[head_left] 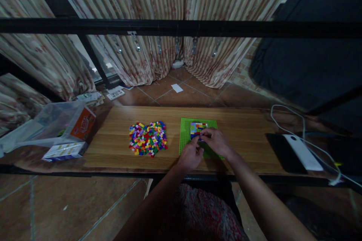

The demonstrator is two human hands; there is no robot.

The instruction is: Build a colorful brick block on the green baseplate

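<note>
A green baseplate [184,130] lies on the wooden board, with a block of colourful toy bricks [198,126] built up on it. My left hand [190,155] rests over the plate's near part, its fingers reaching the near edge of the bricks. From the right, my right hand [216,141] bends over the same edge with thumb and fingers drawn together. The fingertips of both hands meet close to each other there. Whatever small piece they may pinch is too small and too covered to make out. A heap of loose toy bricks [148,139] lies left of the plate.
At the left stand a clear plastic bin [62,120] with an orange label and a small box [65,151]. A white power bank-like slab [302,152] on a black pad and a white cable [304,120] lie right. A black rail [181,28] crosses beyond the wooden board [246,128].
</note>
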